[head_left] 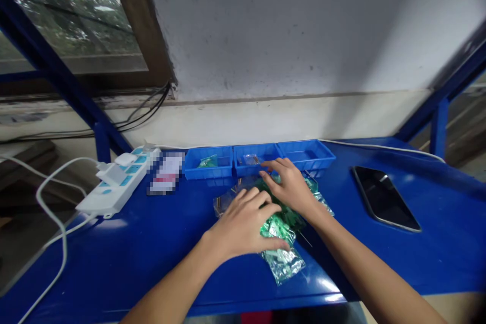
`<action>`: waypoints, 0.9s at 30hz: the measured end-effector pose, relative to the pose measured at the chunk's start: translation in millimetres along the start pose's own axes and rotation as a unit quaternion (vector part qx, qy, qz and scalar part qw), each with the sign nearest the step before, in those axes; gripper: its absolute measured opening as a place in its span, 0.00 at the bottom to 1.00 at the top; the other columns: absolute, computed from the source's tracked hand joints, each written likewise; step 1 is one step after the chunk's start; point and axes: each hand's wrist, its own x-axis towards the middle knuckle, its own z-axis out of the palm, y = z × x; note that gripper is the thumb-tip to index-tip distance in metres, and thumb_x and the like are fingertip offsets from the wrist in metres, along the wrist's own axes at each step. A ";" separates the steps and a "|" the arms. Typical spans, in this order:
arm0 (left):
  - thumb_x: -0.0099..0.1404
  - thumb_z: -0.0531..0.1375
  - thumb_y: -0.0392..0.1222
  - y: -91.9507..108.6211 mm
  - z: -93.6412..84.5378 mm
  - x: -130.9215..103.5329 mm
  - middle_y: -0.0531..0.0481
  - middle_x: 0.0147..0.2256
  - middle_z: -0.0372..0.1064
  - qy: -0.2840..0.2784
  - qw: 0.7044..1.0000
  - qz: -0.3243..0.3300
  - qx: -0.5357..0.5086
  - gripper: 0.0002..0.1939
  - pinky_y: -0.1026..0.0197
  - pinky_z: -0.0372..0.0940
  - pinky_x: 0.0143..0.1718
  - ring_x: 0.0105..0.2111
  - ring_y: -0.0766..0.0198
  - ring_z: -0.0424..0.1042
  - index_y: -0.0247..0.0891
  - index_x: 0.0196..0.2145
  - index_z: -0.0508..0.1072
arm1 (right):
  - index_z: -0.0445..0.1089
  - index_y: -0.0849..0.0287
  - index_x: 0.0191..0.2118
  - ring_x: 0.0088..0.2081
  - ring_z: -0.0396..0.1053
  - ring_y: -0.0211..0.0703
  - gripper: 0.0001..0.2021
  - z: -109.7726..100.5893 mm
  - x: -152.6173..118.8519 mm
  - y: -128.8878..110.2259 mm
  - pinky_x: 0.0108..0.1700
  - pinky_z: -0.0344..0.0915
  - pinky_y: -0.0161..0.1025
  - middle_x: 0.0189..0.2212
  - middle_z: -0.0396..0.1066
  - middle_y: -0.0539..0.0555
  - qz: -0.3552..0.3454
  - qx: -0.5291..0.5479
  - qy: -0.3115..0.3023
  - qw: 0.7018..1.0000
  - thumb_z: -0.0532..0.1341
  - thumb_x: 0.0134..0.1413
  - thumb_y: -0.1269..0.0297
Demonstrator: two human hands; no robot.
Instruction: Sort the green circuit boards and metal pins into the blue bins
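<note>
Under both hands, as the head view shows, a heap of bags (284, 266) lies on the blue table (129, 268), clear plastic with green pieces inside. The left hand (245, 223) bends over its near left part, thumb well apart from the fingers and green plastic showing between them; whether it grips any of this, I cannot tell. The right hand (290, 182) reaches over the heap's far side, just beyond the left one, its thumb and forefinger apart with nothing visible between them.

Just beyond the right hand's fingertips stands the middle bin (236, 166), with a small clear packet (250, 159) inside. Left of it is the left bin (208, 172), holding a green packet (208, 161); right of it, the right bin (309, 163). All three are blue and form a row.

Well to the right of the hands a dark phone (385, 200) lies flat on the glossy table. Far to their left sit a blurred-out card (166, 174) and a white power strip (123, 195) with plugs in it.

Beyond the bins rises a scuffed wall (284, 40), grey above and cream below. Blue braces (66, 63) slant up at both sides, and trees show through the window (72, 15) at far left.
</note>
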 end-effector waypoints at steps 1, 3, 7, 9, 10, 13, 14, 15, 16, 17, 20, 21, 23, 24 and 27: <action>0.52 0.60 0.65 4.3 1.3 -0.3 0.47 0.41 0.66 -0.006 1.000 0.020 -0.003 0.33 0.47 0.58 0.48 0.44 0.53 0.63 0.42 0.49 0.68 | 0.70 0.58 0.42 0.37 0.65 0.47 0.10 1.0 -0.5 -1.6 0.43 0.61 0.45 0.33 0.70 0.55 -0.001 0.005 -0.012 1.000 0.54 0.58 0.63; 0.52 0.60 0.64 10.1 4.0 -1.5 0.46 0.44 0.65 -0.028 0.998 0.051 -0.007 0.33 0.44 0.55 0.50 0.46 0.51 0.61 0.43 0.50 0.67 | 0.70 0.58 0.42 0.38 0.65 0.47 0.10 3.1 -1.0 -2.7 0.43 0.60 0.45 0.34 0.70 0.55 0.002 0.012 -0.028 1.000 0.54 0.58 0.63; 0.57 0.63 0.53 10.0 6.8 -3.4 0.46 0.46 0.65 -0.082 0.994 0.066 -0.012 0.24 0.43 0.55 0.51 0.48 0.50 0.61 0.43 0.49 0.68 | 0.70 0.58 0.42 0.37 0.65 0.46 0.11 4.6 -0.9 -1.4 0.43 0.60 0.44 0.34 0.70 0.56 0.009 0.015 -0.032 0.999 0.54 0.59 0.62; 0.58 0.64 0.46 5.5 5.0 -3.3 0.49 0.45 0.66 -0.096 0.993 0.060 -0.036 0.20 0.46 0.56 0.51 0.47 0.53 0.62 0.45 0.48 0.69 | 0.70 0.58 0.42 0.37 0.65 0.46 0.11 4.8 -0.9 -0.7 0.43 0.60 0.44 0.33 0.70 0.55 0.012 0.016 -0.029 0.999 0.54 0.59 0.62; 0.58 0.64 0.43 2.7 3.2 -3.2 0.50 0.44 0.66 -0.095 0.993 0.050 -0.052 0.19 0.48 0.57 0.51 0.47 0.55 0.63 0.46 0.48 0.69 | 0.70 0.58 0.42 0.37 0.65 0.46 0.11 5.0 -0.9 -0.6 0.43 0.60 0.44 0.33 0.70 0.55 0.012 0.018 -0.029 0.999 0.54 0.59 0.62; 0.59 0.62 0.37 -6.6 -3.4 -3.8 0.50 0.46 0.62 -0.079 0.991 -0.015 -0.106 0.23 0.53 0.62 0.46 0.46 0.57 0.64 0.49 0.52 0.65 | 0.71 0.58 0.41 0.37 0.66 0.46 0.10 5.8 -1.1 -0.3 0.44 0.59 0.45 0.33 0.71 0.55 0.010 0.024 -0.032 0.999 0.54 0.58 0.63; 0.59 0.62 0.35 -9.6 -5.2 -4.3 0.49 0.49 0.59 -0.072 0.989 -0.039 -0.123 0.25 0.54 0.64 0.44 0.45 0.57 0.65 0.51 0.53 0.64 | 0.71 0.58 0.40 0.37 0.66 0.46 0.10 6.0 -1.2 -0.1 0.44 0.59 0.45 0.32 0.71 0.55 0.012 0.026 -0.033 0.999 0.54 0.58 0.63; 0.59 0.61 0.34 -12.5 -6.6 -4.7 0.49 0.51 0.57 -0.064 0.986 -0.059 -0.139 0.26 0.55 0.65 0.42 0.44 0.58 0.66 0.52 0.53 0.63 | 0.71 0.58 0.40 0.37 0.66 0.45 0.10 6.0 -1.2 0.4 0.43 0.60 0.44 0.32 0.71 0.55 0.016 0.029 -0.034 0.999 0.54 0.58 0.63; 0.59 0.61 0.33 -15.4 -7.4 -5.1 0.49 0.52 0.54 -0.054 0.983 -0.075 -0.156 0.26 0.56 0.66 0.41 0.44 0.59 0.66 0.53 0.53 0.63 | 0.71 0.58 0.40 0.37 0.66 0.45 0.10 5.8 -1.3 0.9 0.43 0.60 0.43 0.32 0.71 0.54 0.021 0.035 -0.033 0.999 0.54 0.58 0.63; 0.58 0.60 0.31 -18.2 -7.6 -5.3 0.49 0.53 0.53 -0.038 0.980 -0.088 -0.174 0.26 0.56 0.67 0.41 0.44 0.59 0.66 0.53 0.52 0.63 | 0.71 0.58 0.40 0.37 0.66 0.45 0.10 5.5 -1.4 1.5 0.42 0.60 0.43 0.32 0.71 0.54 0.028 0.042 -0.029 0.998 0.54 0.58 0.63; 0.57 0.59 0.28 -26.9 -6.6 -3.9 0.48 0.55 0.50 0.045 0.960 -0.125 -0.245 0.26 0.58 0.68 0.42 0.46 0.60 0.67 0.51 0.51 0.64 | 0.71 0.57 0.39 0.37 0.67 0.44 0.10 3.8 -1.1 2.8 0.41 0.61 0.41 0.33 0.73 0.54 0.050 0.065 -0.001 0.997 0.54 0.58 0.62; 0.57 0.59 0.28 -29.6 -6.3 -2.9 0.47 0.55 0.50 0.081 0.949 -0.136 -0.273 0.26 0.58 0.68 0.41 0.45 0.61 0.67 0.49 0.51 0.64 | 0.71 0.57 0.39 0.37 0.67 0.44 0.10 3.3 -0.4 2.8 0.41 0.61 0.41 0.34 0.73 0.53 0.054 0.068 0.006 0.996 0.54 0.58 0.62; 0.57 0.60 0.30 -34.3 -6.5 -0.4 0.44 0.53 0.54 0.138 0.925 -0.156 -0.318 0.23 0.58 0.69 0.41 0.44 0.60 0.69 0.44 0.50 0.65 | 0.71 0.57 0.39 0.37 0.67 0.44 0.10 2.6 2.2 1.9 0.40 0.61 0.40 0.33 0.73 0.53 0.053 0.062 0.011 0.997 0.54 0.58 0.62; 0.58 0.60 0.32 -35.9 -6.8 1.0 0.43 0.51 0.58 0.154 0.915 -0.165 -0.334 0.21 0.57 0.69 0.41 0.42 0.60 0.70 0.42 0.49 0.66 | 0.71 0.57 0.39 0.37 0.67 0.44 0.10 2.8 4.3 1.4 0.40 0.60 0.40 0.33 0.73 0.53 0.048 0.055 0.013 0.997 0.54 0.58 0.62; 0.58 0.61 0.34 -38.0 -6.9 5.2 0.46 0.40 0.67 0.172 0.897 -0.200 -0.355 0.18 0.56 0.68 0.40 0.37 0.62 0.72 0.38 0.47 0.66 | 0.71 0.57 0.38 0.36 0.67 0.44 0.10 6.3 12.8 1.3 0.40 0.60 0.40 0.32 0.73 0.54 0.039 0.049 0.025 0.998 0.54 0.58 0.63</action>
